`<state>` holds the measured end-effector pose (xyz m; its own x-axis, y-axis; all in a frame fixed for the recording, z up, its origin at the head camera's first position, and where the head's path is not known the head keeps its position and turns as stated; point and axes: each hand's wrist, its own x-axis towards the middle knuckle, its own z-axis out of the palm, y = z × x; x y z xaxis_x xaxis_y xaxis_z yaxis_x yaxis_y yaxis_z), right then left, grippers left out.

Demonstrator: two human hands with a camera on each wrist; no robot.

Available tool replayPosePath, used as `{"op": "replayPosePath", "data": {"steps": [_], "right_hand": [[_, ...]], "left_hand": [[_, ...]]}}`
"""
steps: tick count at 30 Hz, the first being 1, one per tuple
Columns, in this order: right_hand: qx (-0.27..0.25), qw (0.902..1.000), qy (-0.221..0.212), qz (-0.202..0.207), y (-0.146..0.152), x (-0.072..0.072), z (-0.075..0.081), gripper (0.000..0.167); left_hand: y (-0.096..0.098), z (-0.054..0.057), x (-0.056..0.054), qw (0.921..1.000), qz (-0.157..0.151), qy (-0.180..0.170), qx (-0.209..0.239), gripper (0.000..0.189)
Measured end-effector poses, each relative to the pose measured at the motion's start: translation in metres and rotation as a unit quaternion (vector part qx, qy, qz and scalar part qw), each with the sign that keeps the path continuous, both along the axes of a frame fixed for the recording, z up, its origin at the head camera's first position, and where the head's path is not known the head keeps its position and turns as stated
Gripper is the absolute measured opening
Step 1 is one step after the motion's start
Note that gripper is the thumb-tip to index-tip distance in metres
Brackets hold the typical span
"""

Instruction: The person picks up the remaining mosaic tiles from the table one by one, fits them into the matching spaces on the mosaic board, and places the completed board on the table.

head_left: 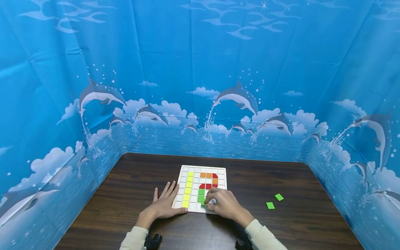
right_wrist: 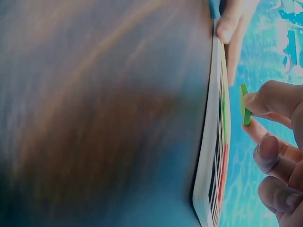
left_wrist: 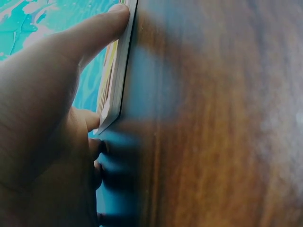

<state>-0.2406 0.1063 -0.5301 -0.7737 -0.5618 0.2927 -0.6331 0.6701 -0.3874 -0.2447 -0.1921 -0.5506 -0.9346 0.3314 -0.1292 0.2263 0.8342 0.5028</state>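
Note:
A white gridded board [head_left: 222,177] lies on the table. A column of yellow tiles [head_left: 187,191] fills its left part, and orange, red and green pieces form a curved shape to the right. My left hand [head_left: 163,205] rests at the board's left front corner, fingers spread, with the thumb [left_wrist: 111,26] along the near edge. My right hand [head_left: 227,204] pinches a green tile [right_wrist: 245,106] between thumb and finger. In the right wrist view this tile is held on edge, a little apart from the board's face.
Two loose green tiles [head_left: 274,201] lie on the dark wooden table [head_left: 300,222] to the right of the board. A blue dolphin-print curtain [head_left: 175,69] surrounds the table's back and sides. Dark devices [head_left: 153,241] are worn at both wrists.

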Motion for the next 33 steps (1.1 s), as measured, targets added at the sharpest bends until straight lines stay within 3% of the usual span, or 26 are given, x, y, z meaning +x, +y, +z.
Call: {"op": "replayPosePath", "data": {"steps": [9, 16, 22, 33], "right_hand": [[0.019, 0.9994, 0.021, 0.021, -0.013, 0.002, -0.004, 0.006], [0.05, 0.9985, 0.012, 0.017, -0.015, 0.002, -0.006, 0.006], [0.074, 0.9966, 0.027, 0.024, -0.015, 0.003, -0.005, 0.006], [0.103, 0.992, 0.033, 0.064, -0.011, 0.006, 0.003, 0.016]], "left_hand": [[0.001, 0.004, 0.001, 0.9999, -0.006, 0.003, -0.009, 0.124], [-0.001, -0.008, -0.004, 0.9998, -0.008, 0.01, -0.012, 0.124], [0.001, -0.005, -0.003, 1.0, 0.0, 0.002, -0.008, 0.126], [0.0, -0.008, -0.002, 0.9998, 0.004, 0.014, -0.013, 0.125]]}}
